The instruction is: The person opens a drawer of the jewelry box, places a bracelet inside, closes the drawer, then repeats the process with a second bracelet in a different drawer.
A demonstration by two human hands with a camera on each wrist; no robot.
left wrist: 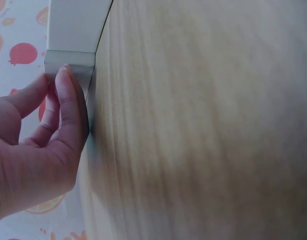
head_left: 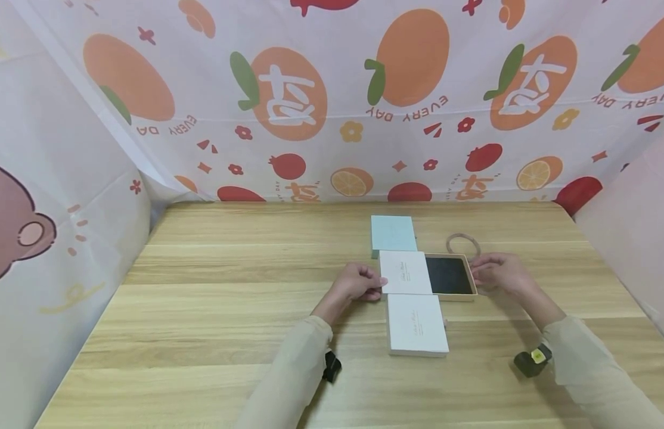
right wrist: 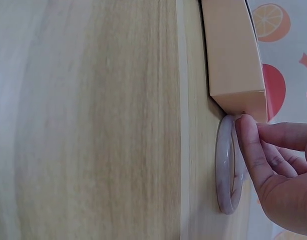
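A white slide-out box has its sleeve (head_left: 405, 272) on the left and its peach-edged inner drawer (head_left: 452, 297) drawn out to the right, showing a black lining. My left hand (head_left: 359, 282) grips the sleeve's left end, thumb on the top edge and fingers against the end. At the drawer's right end is my right hand (head_left: 498, 272), its thumb and fingertips pinched together against the end wall; a pull tab there, if any, is hidden. A pale, marbled bangle (right wrist: 224, 165) lies on the table just beyond the right fingers, behind the drawer's end.
A light blue box (head_left: 393, 233) sits directly behind the sleeve, and another white box (head_left: 417, 323) in front of it. They stand close together on the wooden table (head_left: 230, 298). Fruit-printed cloth (head_left: 348, 143) hangs along the back edge, with more cloth at both sides.
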